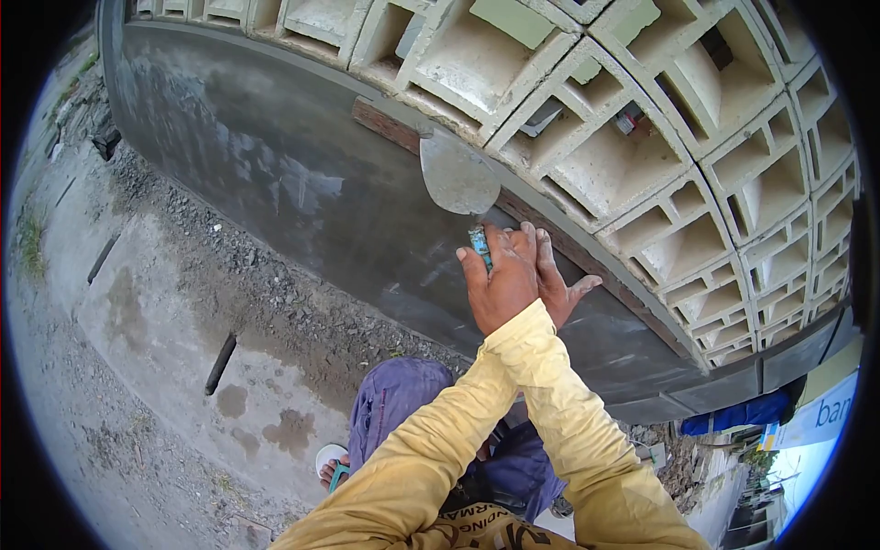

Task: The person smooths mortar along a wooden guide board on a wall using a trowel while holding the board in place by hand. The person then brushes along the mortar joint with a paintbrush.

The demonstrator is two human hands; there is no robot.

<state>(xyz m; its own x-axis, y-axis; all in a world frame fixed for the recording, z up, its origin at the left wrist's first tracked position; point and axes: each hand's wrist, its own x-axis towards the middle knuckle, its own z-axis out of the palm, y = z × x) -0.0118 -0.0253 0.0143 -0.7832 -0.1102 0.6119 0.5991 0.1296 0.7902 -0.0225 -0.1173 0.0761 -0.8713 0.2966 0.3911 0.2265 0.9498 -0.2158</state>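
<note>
Rounded metal trowel (458, 176), wooden strip (387, 126), smooth wall (312, 197), latticed blocks (683, 179)

Outdoor building work area, beside a block wall. Evidence: pierced cream blocks (610, 170) above a band of smooth grey plaster (275, 147), a trowel (458, 176) against it. Also loose gravel (247, 266) along the base, stained concrete (165, 321), and open sky (807, 481) beyond a banner (830, 408).

right hand (506, 280) grips trowel (458, 176)
</note>
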